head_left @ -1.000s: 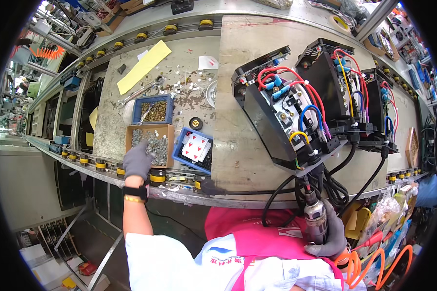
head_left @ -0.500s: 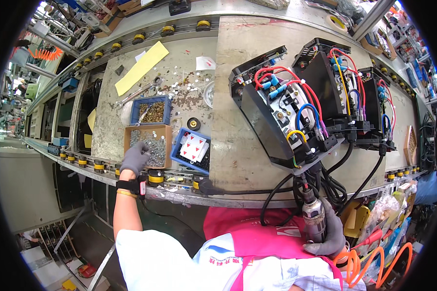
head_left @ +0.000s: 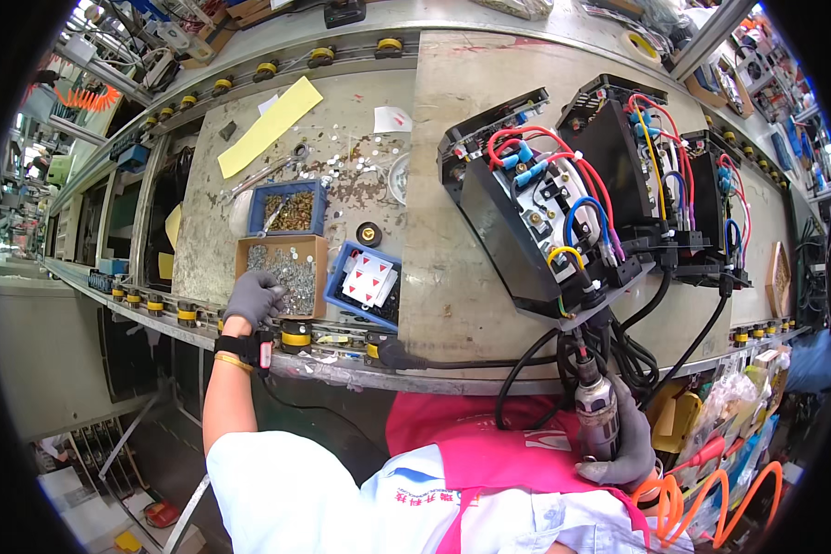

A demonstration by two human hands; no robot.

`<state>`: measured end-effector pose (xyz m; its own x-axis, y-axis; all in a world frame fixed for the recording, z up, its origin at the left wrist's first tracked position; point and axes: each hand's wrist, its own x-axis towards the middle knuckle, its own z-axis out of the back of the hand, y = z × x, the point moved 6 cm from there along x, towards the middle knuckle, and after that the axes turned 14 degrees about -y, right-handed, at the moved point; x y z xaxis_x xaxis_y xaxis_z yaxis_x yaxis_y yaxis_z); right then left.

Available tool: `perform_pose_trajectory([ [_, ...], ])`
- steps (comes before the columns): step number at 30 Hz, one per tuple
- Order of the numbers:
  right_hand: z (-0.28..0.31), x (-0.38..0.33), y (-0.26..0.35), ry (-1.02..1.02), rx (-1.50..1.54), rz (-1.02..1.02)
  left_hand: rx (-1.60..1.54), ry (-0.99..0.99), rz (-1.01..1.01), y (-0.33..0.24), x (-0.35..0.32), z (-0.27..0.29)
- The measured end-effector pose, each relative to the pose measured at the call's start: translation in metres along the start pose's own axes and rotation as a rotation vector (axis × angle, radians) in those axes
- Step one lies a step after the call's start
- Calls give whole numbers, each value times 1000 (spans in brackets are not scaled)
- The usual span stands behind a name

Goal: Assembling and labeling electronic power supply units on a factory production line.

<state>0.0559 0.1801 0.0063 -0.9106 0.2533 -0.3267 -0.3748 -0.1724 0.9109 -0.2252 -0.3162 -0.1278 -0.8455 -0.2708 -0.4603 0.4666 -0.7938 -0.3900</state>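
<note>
My left hand point(head_left: 253, 295), in a grey glove, is at the near left corner of a cardboard box point(head_left: 320, 277) of small silvery metal pieces point(head_left: 291, 268). Its fingers are curled together, and whatever they pinch is too small to make out. My right hand point(head_left: 630, 439), also gloved, wraps round a power screwdriver point(head_left: 598, 415). The tool stands upright at the table's near edge, its bit pointing away from me. Just beyond the bit stands a black metal unit point(head_left: 499, 231) with its wired side exposed, showing red, blue and yellow wires.
Two more black units point(head_left: 614, 175) stand to the right, with black cables point(head_left: 632, 355) hanging over the edge. Beside the cardboard box are a blue bin point(head_left: 319, 226) of brass-coloured parts and another blue bin point(head_left: 337, 295) holding white labels. An orange coiled hose point(head_left: 725, 517) runs lower right.
My left hand has drawn slightly left and toward me at the cardboard box, its fingers now more gathered. My right hand and the screwdriver have hardly moved.
</note>
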Motion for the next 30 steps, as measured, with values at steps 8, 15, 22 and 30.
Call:
perform_pose_trajectory([
  [8,-3,-3,-2,4,33,-96,-560,-10,159,18,-8,7],
  [15,-3,-6,-7,12,47,-110,-925,46,257,24,-22,3],
  [22,-2,-2,-2,14,19,37,-1103,114,139,-47,-68,-7],
  [30,-4,-2,8,96,-82,173,-988,355,-348,-229,-206,-31],
])
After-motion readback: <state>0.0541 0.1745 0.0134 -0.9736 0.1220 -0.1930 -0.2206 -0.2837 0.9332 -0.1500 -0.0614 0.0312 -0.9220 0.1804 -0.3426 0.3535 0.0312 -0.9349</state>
